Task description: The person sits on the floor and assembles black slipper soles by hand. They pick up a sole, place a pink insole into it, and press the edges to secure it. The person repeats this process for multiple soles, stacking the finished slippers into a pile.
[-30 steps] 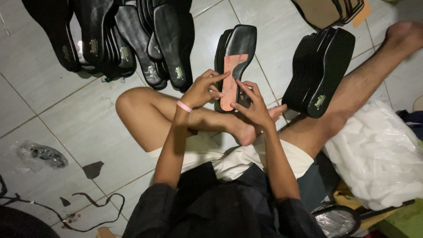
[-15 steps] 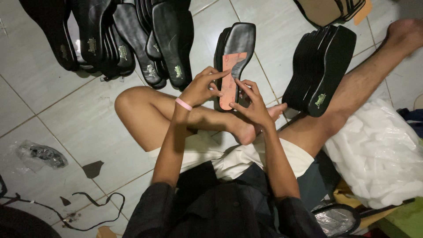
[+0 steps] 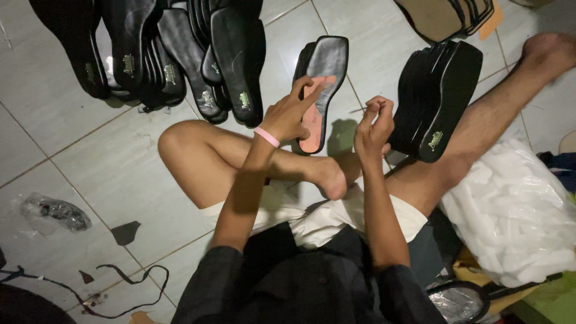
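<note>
Left hand (image 3: 288, 117): your fingers lie spread and flat on the pink-lined insole (image 3: 318, 102), pressing its middle; nothing is gripped.
Right hand (image 3: 373, 129): your fingers are pinched closed just beside the insole's right edge, perhaps on a thin strip or a pin, but the view is too dim to tell what.
Insole: it stands tilted, toe end up, leaning over the tiled floor (image 3: 120, 174) just above your crossed foot (image 3: 330, 177), with a second black sole behind it.
Nearby stacks: a stack of black soles (image 3: 441, 99) leans against your right leg; a row of black insoles (image 3: 174, 54) lies up left, well apart from your hands.
Floor scraps: a black strap offcut (image 3: 129, 279) and a crumpled plastic bag (image 3: 54, 213) lie at lower left.
Doing it well: keep the left palm steady so the piece does not slide, press from the middle outward, and hold the pinched hand close to the edge so both layers stay aligned.
Watch for: the tilted piece slipping off your foot.
</note>
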### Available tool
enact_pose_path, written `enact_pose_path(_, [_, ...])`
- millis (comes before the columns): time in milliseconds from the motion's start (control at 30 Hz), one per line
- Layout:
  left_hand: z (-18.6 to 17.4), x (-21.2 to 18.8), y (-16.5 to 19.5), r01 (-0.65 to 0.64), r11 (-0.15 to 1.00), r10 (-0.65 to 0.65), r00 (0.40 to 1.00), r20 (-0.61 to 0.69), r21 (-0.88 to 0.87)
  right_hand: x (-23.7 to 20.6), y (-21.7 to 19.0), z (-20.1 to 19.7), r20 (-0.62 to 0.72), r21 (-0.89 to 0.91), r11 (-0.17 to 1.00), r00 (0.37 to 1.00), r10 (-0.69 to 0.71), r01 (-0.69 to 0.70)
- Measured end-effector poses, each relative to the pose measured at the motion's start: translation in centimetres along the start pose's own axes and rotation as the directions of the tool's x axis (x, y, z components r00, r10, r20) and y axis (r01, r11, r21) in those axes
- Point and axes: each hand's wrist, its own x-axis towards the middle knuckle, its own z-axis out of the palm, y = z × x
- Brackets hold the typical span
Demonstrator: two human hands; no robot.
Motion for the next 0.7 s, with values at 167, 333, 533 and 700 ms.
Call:
enact_pose_path(167, [0.4,0.6,0.2,0.066,0.998,-0.065,0.997,-0.031,0.023,1.6,-3.9,-0.7,0.169,0.223,0.967,0.972,-0.165,0.125])
enact_pose_path(333, [0.3,0.5,-0.1,0.15,0.989,-0.148,0.987,0.057,-0.02,2.0,-5.6,-0.8,0.227,0.113,0.983,0.96,-0.164,0.141])
enact_pose_path(533, [0.4,0.5,-0.9,0.161,0.984,-0.154,0.984,0.087,-0.078,2.0,-5.6,-0.1,0.238,-0.097,0.949,0.933,-0.269,0.298])
enact_pose_path(700, [0.7,0.7,-1.0,0.144,0.985,-0.137,0.987,0.08,-0.093,0.4,-5.6,0.4,0.378,-0.091,0.858,0.814,-0.44,0.506])
